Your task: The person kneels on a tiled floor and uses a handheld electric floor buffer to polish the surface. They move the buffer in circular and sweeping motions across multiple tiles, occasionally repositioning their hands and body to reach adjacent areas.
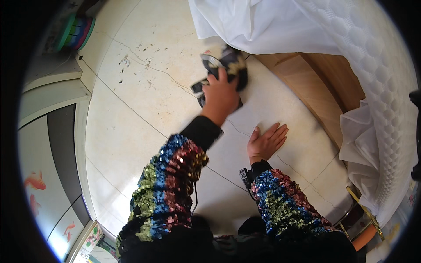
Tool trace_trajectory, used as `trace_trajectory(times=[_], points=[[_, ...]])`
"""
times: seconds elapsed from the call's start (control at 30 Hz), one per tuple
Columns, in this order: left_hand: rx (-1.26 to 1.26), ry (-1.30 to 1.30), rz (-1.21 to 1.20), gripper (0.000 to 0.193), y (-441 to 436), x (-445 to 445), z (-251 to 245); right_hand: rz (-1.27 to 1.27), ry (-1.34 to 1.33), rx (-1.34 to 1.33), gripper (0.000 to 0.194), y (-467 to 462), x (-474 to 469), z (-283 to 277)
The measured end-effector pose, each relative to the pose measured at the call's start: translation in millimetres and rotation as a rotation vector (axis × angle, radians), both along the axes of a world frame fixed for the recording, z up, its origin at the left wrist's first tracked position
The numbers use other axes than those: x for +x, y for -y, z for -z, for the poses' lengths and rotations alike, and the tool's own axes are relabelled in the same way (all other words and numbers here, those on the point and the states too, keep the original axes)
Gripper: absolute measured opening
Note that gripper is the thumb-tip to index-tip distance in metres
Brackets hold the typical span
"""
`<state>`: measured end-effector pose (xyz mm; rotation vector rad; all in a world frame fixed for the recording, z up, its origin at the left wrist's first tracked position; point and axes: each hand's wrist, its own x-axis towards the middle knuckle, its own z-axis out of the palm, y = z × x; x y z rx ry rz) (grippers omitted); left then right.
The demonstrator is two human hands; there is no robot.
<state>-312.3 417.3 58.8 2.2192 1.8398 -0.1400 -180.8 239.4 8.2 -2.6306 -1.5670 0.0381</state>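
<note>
My left hand [221, 95] reaches out over the tiled floor with its fingers curled around dark, strapped footwear [199, 87], which looks like a sandal. Motion blurs both the hand and what it holds. Just beyond the fingertips is another dark shoe or sandal [242, 70] with a pale pattern, close to the hanging white cloth. Palm down, my right hand [267, 140] is at the floor tiles [236, 148] with fingers extended and nothing in it. A small device [244, 177] sits at the right cuff.
Crumbs and bits of debris [125, 62] are scattered on the floor at upper left. White quilted bedding [358, 39] drapes over a wooden bed base [306, 85] on the right. A cabinet with goldfish panels [42, 154] lines the left. A gold-coloured metal frame [365, 210] stands at lower right.
</note>
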Motion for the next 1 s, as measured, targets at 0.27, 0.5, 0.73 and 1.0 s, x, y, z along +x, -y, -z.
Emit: trace_trajectory(times=[0.27,0.5,0.73,1.0], points=[[0.029,0.029,0.093,0.052,-81.9,-18.5,10.0,-0.008,-0.011,0.006,0.08,0.5,1.1,2.1],[0.089,0.011,-0.268,0.053,-111.6,-133.9,1.6,0.016,-0.024,-0.035,0.081,-0.3,1.1,4.2],[0.413,0.465,-0.632,0.052,36.6,-239.4,-47.0,0.005,0.001,-0.031,0.083,0.9,-0.9,4.1],[0.073,0.584,-1.507,0.044,284.0,-310.7,10.3,0.0,0.012,-0.054,0.083,0.9,-1.2,1.3]])
